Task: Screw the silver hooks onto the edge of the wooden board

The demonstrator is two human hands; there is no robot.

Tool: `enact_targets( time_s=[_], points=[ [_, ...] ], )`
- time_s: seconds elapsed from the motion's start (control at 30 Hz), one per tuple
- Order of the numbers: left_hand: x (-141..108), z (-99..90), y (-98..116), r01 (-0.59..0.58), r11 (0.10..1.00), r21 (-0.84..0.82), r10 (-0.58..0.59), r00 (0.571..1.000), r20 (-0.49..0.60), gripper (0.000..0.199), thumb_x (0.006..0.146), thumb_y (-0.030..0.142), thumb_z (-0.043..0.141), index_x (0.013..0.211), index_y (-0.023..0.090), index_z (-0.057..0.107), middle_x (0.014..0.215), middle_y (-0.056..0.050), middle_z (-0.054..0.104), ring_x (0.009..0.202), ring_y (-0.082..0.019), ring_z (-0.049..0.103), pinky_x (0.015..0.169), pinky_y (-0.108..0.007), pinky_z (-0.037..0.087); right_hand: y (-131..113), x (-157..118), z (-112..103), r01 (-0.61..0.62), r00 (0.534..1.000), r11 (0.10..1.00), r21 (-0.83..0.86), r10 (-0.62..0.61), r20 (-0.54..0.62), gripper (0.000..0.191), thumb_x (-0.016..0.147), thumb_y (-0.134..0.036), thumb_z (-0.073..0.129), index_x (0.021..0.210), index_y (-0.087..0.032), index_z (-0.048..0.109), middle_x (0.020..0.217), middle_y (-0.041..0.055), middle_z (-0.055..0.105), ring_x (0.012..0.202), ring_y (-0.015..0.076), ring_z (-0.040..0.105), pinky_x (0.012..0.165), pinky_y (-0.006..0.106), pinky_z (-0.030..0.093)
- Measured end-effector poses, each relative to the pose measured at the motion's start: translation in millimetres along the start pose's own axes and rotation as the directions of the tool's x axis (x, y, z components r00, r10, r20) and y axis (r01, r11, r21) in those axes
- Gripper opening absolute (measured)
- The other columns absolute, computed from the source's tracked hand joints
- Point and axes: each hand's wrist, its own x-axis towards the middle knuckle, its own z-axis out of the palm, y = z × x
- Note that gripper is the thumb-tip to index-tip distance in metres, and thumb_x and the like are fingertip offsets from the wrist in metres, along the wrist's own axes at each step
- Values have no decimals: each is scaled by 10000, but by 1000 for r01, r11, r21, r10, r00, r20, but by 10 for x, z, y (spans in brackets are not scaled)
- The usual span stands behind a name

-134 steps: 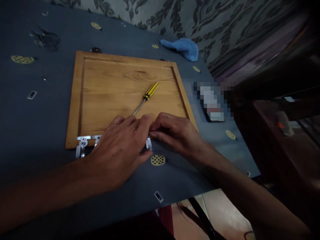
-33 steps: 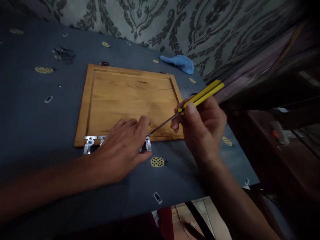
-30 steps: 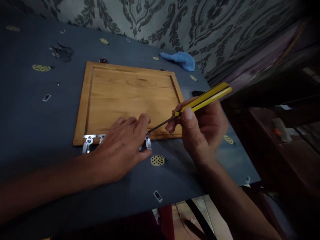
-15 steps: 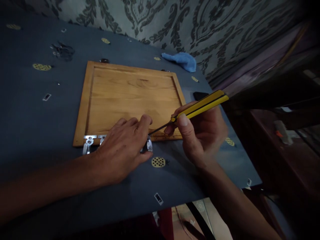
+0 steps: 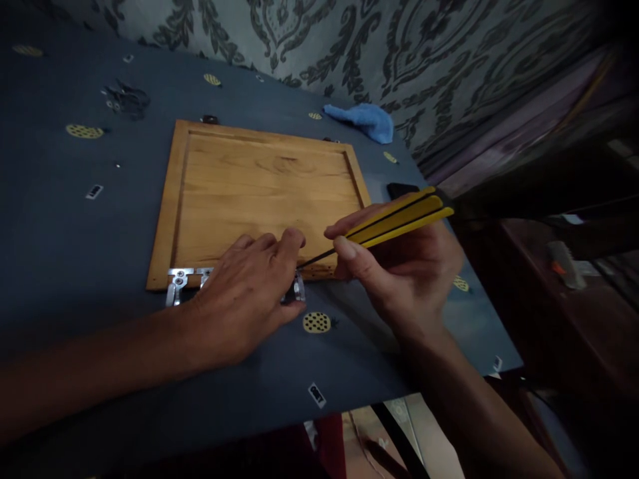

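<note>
A wooden panel with a raised frame lies flat, metal hinges along its near edge. My left hand rests over that edge, closed around a hinge whose shiny end sticks out by the thumb. The fingers hide most of this hardware. Between the thumb and fingers of my right hand is a screwdriver with a yellow, black-grooved handle. It leans up to the right, its thin shaft reaching down to the hinge beside my left fingers. Whether the tip sits in a screw is hidden.
The blue patterned table holds a dark cluster of metal parts at the far left. A blue cloth lies by the wall. Behind my right hand is a black object. Past the right edge is dark furniture with a brush-like item.
The yellow handle has turned about its length, and its end has dropped slightly. My right thumb and fingers have shifted left along the screwdriver. The left hand stays put.
</note>
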Motion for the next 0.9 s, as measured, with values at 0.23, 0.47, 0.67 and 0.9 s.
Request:
enact_targets(
  time_s=[0.23,0.47,0.67,0.9],
  points=[
    [3,1,5,2,1000,20,-2,1000,5,529,823,284,747,1193,149,393,1074,-108,684,1048,-317,639,883,-453,481,-138,127,-93,-142,961,987,81,118,251,238,835,-337,786,1050,-261,718,760,-46,688,590,103,662,586,243,619],
    [-4,-12,-2,4,1000,-9,-4,1000,0,526,829,295,732,1209,174,389,1100,-103,686,1071,-306,635,920,-455,483,-134,156,-80,-68,978,994,85,50,204,98,783,-302,827,778,-233,757,786,-22,739,580,108,682,507,212,610],
    [3,-25,13,14,1000,-13,-14,1000,12,491,824,273,727,1179,165,406,1095,-115,681,1065,-318,634,905,-461,481,-83,121,-62,-130,977,979,158,100,187,181,766,-313,844,912,-258,752,762,-44,728,545,100,671,508,216,609],
    [-1,-31,22,35,999,-13,-34,999,27,495,811,266,741,1172,171,417,1062,-96,684,1033,-305,638,880,-442,474,17,49,-108,-100,982,970,223,60,178,141,839,-304,781,964,-239,771,890,-1,749,570,102,678,526,248,608]
  ],
)
